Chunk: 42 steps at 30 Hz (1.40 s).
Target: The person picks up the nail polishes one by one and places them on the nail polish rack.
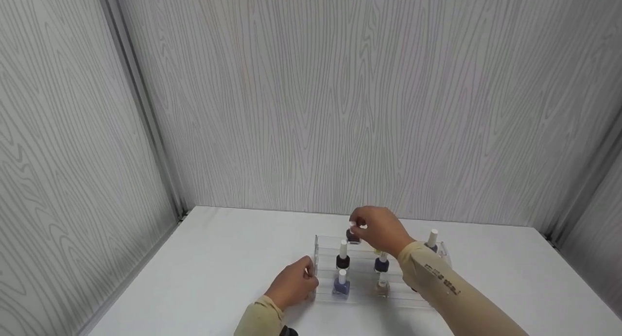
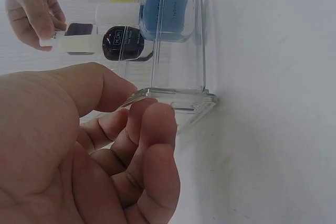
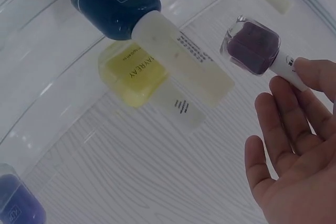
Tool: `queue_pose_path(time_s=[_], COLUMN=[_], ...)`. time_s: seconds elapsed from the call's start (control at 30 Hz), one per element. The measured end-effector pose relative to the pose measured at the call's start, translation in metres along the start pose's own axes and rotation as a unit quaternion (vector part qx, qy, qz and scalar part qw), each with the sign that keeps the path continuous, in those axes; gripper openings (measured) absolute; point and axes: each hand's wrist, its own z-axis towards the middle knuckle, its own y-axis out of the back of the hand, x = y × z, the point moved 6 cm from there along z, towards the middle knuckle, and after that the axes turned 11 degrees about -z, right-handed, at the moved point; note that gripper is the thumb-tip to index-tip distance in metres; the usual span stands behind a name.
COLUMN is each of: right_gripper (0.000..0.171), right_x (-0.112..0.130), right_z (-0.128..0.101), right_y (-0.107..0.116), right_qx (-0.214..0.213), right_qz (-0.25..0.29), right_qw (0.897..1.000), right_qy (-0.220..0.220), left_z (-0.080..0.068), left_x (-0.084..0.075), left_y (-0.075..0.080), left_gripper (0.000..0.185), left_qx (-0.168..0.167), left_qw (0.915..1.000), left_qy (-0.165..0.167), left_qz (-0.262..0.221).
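My right hand [image 1: 384,229] pinches the white cap of a dark purple nail polish bottle [image 3: 254,46], above the back tier of a clear stepped display rack [image 1: 357,302]. That bottle's glass hangs past the fingertips. At the rack's left end, my left hand [image 1: 294,282] grips the clear side panel [image 2: 178,100] between thumb and curled fingers. On the rack's left side stand a very dark bottle [image 1: 343,262] and, in front of it, a blue-violet one [image 1: 341,286]. A yellow bottle [image 3: 134,74] and a dark blue one [image 3: 118,6] show closely in the right wrist view.
A beige bottle [image 1: 383,288] stands on the front tier. Another bottle with a white cap [image 1: 432,237] is at the back right, partly behind my right sleeve. The rack sits on a white table [image 1: 204,258], with wood-grain panels [image 1: 311,108] behind and at the sides.
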Motion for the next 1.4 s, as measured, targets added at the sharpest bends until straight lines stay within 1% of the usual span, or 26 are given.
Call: queue_pose_path(time_s=[0.17,0.3,0.4,0.63,0.9,1.0,1.1,1.2,1.3,1.4], right_gripper=[0.007,0.007,0.006,0.006,0.005,0.005,0.005,0.005,0.009,0.017], right_x=[0.002,0.001,-0.002,-0.002,0.0,0.001,0.001,0.0,-0.001,0.0], right_z=[0.002,0.005,0.005,0.005,0.006,0.006,0.006,0.005,0.004,0.002], right_y=[-0.013,-0.019,-0.022,-0.03,-0.034,-0.035,-0.036,-0.036,-0.035,-0.031], right_qx=[0.013,0.026,0.036,0.056,0.065,0.064,0.067,0.071,0.08,0.085], right_qz=[-0.005,-0.003,0.001,0.015,0.009,0.008,0.019,0.035,0.048,0.047], right_qw=[1.0,1.0,0.999,0.998,0.997,0.997,0.997,0.996,0.995,0.994], right_qy=[-0.002,-0.007,-0.019,-0.03,-0.034,-0.031,-0.035,-0.04,-0.043,-0.043], left_z=[-0.002,-0.001,0.001,0.001,0.002,0.001,0.0,0.0,0.0,0.0], left_x=[0.001,0.003,0.003,0.001,0.003,0.002,0.0,0.0,0.001,0.002], left_y=[0.001,0.001,-0.001,0.001,-0.002,-0.002,-0.002,-0.002,-0.001,-0.001], left_gripper=[0.01,0.009,0.01,0.01,0.009,0.01,0.01,0.01,0.01,0.01], left_qx=[0.004,0.004,0.004,0.003,0.0,-0.003,-0.003,-0.002,0.0,0.0], left_qw=[1.0,0.9999,1.0,1.0,1.0,1.0,0.9999,0.9999,1.0,1.0], left_qy=[0.001,-0.001,-0.004,0.002,0.007,-0.001,-0.008,-0.005,0.002,0.006], left_qz=[-0.008,-0.01,-0.005,0.006,-0.006,0.0,0.008,0.011,0.008,0.006])
